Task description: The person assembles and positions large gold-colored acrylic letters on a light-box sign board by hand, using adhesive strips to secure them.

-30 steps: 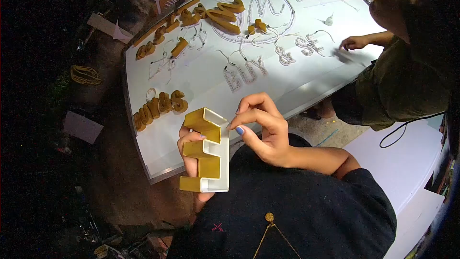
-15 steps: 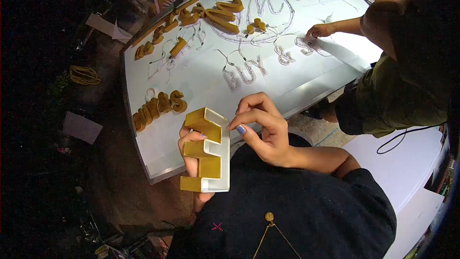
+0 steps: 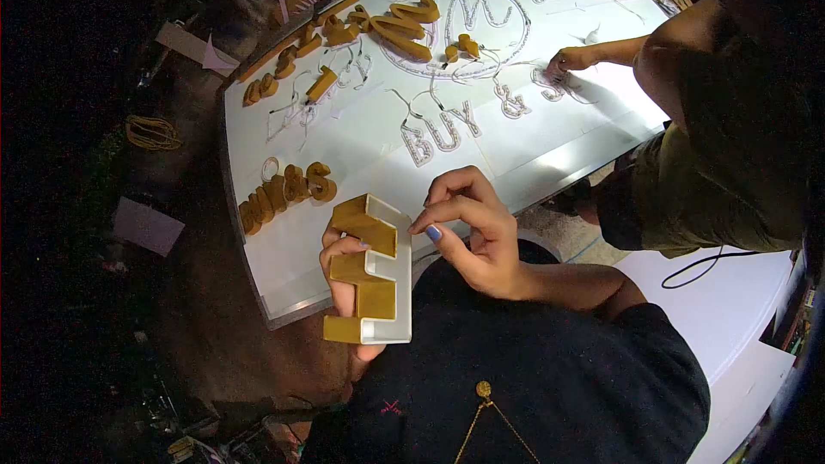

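Note:
My left hand [image 3: 342, 279] is wrapped round a channel letter E [image 3: 378, 301], its fingers reaching in between the arms. The letter has gold side walls and a white rim and inside, with the hollow face turned up toward me. Close against its right edge is my right hand [image 3: 477, 232], fingers curled and thumb drawn in toward the index finger in a pinch. The index fingertip is at or just beside the white rim; whether anything small sits in the pinch I cannot make out. Blue polish shows on the thumbnail.
Ahead stands a white table [image 3: 361, 180] bearing outlined BUY letters [image 3: 440, 139], an ampersand [image 3: 513, 99], and a circled script emblem [image 3: 481, 21]. Gold letters [image 3: 288, 189] stand at the left. A co-worker's hand [image 3: 574, 60] touches an S outline at the right. Yellow coiled cord [image 3: 153, 133] lies left.
The co-worker's arm and body have shifted slightly to the left, and the view has moved a little. My hands and the letter E look the same.

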Tool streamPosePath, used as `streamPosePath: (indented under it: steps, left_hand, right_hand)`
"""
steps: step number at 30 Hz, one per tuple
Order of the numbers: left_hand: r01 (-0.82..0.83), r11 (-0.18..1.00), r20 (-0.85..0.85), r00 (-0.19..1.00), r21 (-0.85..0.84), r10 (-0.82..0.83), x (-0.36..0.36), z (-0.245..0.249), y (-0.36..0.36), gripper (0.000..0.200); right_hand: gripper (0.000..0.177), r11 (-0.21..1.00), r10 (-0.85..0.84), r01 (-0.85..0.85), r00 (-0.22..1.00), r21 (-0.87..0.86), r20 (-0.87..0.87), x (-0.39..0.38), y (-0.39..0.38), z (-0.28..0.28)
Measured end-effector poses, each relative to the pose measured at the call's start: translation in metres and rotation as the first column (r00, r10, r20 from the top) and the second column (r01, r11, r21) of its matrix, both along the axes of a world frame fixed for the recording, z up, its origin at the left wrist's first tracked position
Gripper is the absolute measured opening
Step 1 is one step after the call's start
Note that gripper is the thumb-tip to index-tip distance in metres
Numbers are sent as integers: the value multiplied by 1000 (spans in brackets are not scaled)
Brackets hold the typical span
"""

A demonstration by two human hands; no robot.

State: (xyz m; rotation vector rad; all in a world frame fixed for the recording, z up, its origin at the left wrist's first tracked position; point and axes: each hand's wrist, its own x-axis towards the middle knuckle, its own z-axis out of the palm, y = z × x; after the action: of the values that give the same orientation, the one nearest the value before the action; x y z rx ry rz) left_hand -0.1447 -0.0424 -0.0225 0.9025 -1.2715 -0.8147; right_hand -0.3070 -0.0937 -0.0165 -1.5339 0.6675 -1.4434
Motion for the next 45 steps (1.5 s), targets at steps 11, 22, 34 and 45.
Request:
streamPosePath:
  steps: [11, 22, 34, 45]
  left_hand:
    - [10, 1000, 12, 1000, 0, -10, 1, 0, 5, 91]
    - [29, 1000, 6, 1000, -3, -29, 0, -2, 9, 92]
    - [46, 999, 2, 999, -1, -46, -1, -2, 11, 93]
    - [53, 999, -6, 999, 4, -53, -4, -2, 7, 94]
  right_hand:
    - [11, 1000, 10, -10, 1000, -2, -3, -1, 0, -2]
    - [10, 1000, -3, 3, 1000, -2, 9, -1, 4, -2]
    - [10, 1000, 1, -1, 1000, -15, 22, 0, 8, -2]
    - [10, 1000, -12, 13, 999, -25, 29, -1, 7, -1]
